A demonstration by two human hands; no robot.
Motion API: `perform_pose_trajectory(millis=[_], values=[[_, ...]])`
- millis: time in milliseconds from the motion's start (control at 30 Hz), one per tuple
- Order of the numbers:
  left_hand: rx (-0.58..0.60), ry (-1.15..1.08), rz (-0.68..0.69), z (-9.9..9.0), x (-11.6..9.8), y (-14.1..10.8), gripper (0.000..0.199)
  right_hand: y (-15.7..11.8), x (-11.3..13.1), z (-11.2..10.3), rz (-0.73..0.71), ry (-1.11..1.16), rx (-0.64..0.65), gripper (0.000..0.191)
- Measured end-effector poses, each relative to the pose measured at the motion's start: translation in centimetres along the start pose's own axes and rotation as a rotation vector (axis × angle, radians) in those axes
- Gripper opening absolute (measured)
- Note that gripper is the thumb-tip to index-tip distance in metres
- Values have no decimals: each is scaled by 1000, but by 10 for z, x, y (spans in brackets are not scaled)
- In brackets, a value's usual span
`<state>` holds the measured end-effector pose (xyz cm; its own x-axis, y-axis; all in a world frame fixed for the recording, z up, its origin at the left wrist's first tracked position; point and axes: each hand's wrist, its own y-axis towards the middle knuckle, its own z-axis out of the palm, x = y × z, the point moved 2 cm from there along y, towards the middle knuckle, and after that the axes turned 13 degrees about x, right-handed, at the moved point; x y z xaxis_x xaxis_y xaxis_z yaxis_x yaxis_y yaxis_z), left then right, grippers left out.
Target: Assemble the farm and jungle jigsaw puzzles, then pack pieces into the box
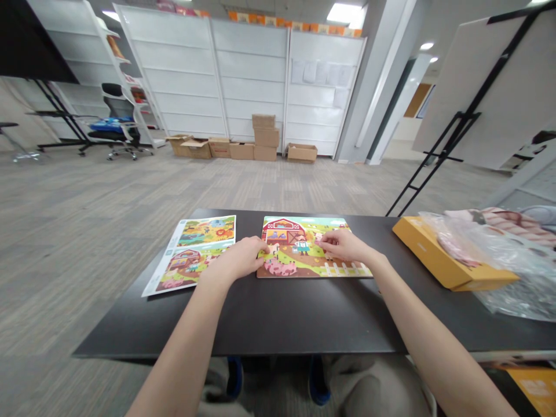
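Observation:
A farm picture board (pixel 278 255), probably a jigsaw puzzle, lies flat on the black table; it shows a red barn, a farmer, pigs and a white fence. My left hand (pixel 243 258) is at its left edge, thumb and fingers curled over the rim. Above the right half of the picture, my right hand (pixel 345 245) is closed in a pinch, its fingertips at the board's surface. Whatever sits between them is too small to make out. Left of the board, partly behind my left hand, is a printed sheet (pixel 174 263) bearing two pictures, the lower matching the farm scene.
The black table (pixel 304 318) ends close to my knees. At its right lie an orange box (pixel 452 260), clear plastic packaging (pixel 516 272) and striped pink fabric (pixel 515 223). A whiteboard stand (pixel 447 133) rises behind. Cardboard boxes (pixel 264 136) line the far shelves.

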<state>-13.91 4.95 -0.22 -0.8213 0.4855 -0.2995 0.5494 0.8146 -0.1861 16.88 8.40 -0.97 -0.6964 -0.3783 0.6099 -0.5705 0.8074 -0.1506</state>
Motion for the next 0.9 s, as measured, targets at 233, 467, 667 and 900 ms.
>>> perform_pose_trajectory(millis=[233,467,667,900], values=[[3,32,-4,1,-11,-4,28,1,-4,3,9,28,14,38],[14,154,-26,6,-25,1,30,1,-2,3,53,24,5,31],[59,225,-93,8,-30,5,25,1,-1,1,52,-66,-28,23],[55,190,-147,4,-35,3,31,1,1,1,15,-90,-117,25]])
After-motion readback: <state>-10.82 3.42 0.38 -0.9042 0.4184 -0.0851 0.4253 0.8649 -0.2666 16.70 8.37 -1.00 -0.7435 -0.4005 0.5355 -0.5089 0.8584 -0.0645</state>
